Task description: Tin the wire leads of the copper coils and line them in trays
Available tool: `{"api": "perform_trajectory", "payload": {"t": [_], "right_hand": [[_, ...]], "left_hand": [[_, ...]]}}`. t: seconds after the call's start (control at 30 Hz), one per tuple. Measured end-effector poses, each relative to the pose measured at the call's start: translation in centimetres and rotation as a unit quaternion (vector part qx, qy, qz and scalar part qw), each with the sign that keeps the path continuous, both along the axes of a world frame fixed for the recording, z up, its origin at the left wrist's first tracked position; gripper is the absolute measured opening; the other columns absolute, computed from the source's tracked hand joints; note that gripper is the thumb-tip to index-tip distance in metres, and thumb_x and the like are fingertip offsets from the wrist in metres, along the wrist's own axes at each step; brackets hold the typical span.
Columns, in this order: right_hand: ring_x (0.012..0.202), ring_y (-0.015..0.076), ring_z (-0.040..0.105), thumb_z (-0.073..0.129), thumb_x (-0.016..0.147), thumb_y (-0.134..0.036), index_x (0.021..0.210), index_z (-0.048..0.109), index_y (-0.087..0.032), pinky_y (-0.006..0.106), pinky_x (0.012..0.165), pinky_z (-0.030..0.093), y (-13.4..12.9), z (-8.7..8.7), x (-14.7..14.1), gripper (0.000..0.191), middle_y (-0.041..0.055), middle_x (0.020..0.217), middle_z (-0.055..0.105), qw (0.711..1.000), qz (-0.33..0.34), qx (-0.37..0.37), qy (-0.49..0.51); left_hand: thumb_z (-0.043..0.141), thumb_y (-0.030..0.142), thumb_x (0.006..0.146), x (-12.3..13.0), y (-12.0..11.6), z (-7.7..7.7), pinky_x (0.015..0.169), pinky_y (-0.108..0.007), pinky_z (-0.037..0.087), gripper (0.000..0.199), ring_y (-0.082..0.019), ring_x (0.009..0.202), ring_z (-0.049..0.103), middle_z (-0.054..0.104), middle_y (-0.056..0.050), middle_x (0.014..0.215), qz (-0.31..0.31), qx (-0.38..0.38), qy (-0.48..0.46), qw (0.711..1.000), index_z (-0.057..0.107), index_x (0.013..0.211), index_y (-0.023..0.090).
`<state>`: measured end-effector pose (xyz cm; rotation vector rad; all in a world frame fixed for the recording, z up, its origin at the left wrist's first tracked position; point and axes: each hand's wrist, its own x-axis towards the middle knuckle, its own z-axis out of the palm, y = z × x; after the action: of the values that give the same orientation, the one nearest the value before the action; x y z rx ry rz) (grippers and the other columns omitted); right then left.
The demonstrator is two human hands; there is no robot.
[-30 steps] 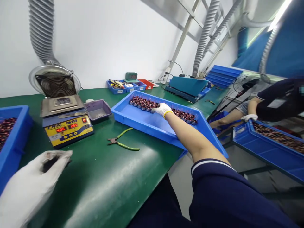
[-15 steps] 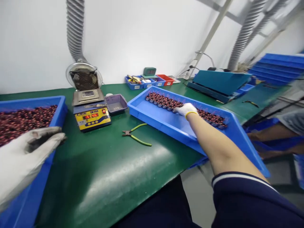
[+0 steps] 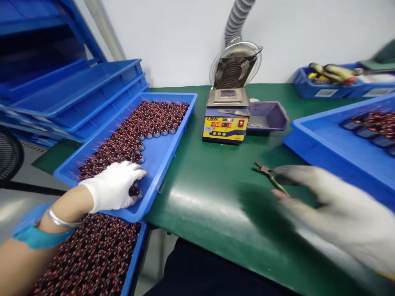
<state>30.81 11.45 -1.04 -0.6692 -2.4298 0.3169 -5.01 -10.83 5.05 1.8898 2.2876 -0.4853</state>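
Observation:
In a blue tray (image 3: 162, 160), my left hand (image 3: 114, 185), in a white glove, has its fingers curled around a small cylindrical component (image 3: 135, 191) with a black top and silvery side. Rows of similar components (image 3: 148, 119) with thin red wires fill much of that tray. My right hand (image 3: 333, 205), also gloved and blurred by motion, hovers over the green table with thumb and fingers apart. Between them show the green-handled cutting pliers (image 3: 266, 169); the rest of the handles is partly hidden. Contact between that hand and the pliers cannot be made out.
A yellow-fronted solder pot (image 3: 224, 130) with a fan stands mid-table beside a purple-grey dish (image 3: 268, 115). Another blue tray (image 3: 333, 152) of components is at right. Stacked blue trays (image 3: 80, 94) stand at left; a filled tray (image 3: 137, 250) sits below table height.
My view has swung left. My left hand has gone down into the left tray and taken hold of a component. My right hand has left the right tray and come to the pliers.

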Motion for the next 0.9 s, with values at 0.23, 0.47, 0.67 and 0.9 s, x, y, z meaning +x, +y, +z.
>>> {"api": "perform_trajectory", "payload": {"t": [0.23,0.47,0.67,0.9], "right_hand": [[0.089,0.0178,0.064,0.05,0.085,-0.028,0.11,0.054,-0.022,0.03,0.071,0.054,-4.3,-1.9,-9.9,0.027,0.0091,0.105,0.064,0.968,0.249,-0.035,0.024],[0.08,0.0159,0.063,0.05,0.083,-0.026,0.109,0.055,-0.018,0.027,0.066,0.052,-4.9,-4.5,-10.8,0.028,0.0086,0.104,0.063,0.963,0.266,-0.044,0.025],[0.119,0.0227,0.051,0.058,0.077,-0.031,0.131,0.04,-0.02,0.035,0.091,0.052,-4.9,-3.1,-10.6,0.058,0.013,0.131,0.048,0.97,0.158,-0.08,0.163],[0.111,0.0195,0.057,0.054,0.077,-0.025,0.121,0.049,-0.021,0.032,0.096,0.05,-3.2,-3.2,-9.7,0.045,0.0079,0.121,0.057,0.963,0.069,-0.139,0.219]], "left_hand": [[0.058,0.019,0.06,1.9,2.1,-1.2,0.082,-0.048,0.043,0.024,-0.035,0.091,0.059,0.065,-0.018,0.092,-0.061,-0.119,0.06,0.989,0.069,0.08,0.013],[0.057,0.031,0.061,1.7,3.1,1.1,0.071,-0.037,0.049,0.02,-0.026,0.074,0.063,0.068,-0.008,0.08,0.065,0.068,-0.044,0.995,0.064,0.077,0.022],[0.061,0.036,0.056,8.3,8.6,1.0,0.06,-0.03,0.046,0.029,-0.023,0.065,0.064,0.068,-0.002,0.072,0.078,0.154,-0.18,0.968,0.059,0.082,0.024],[0.071,0.042,0.053,12.2,13.5,-1.2,0.064,-0.034,0.05,0.04,-0.026,0.073,0.066,0.07,-0.004,0.082,0.086,0.175,-0.344,0.918,0.06,0.087,0.023]]}}
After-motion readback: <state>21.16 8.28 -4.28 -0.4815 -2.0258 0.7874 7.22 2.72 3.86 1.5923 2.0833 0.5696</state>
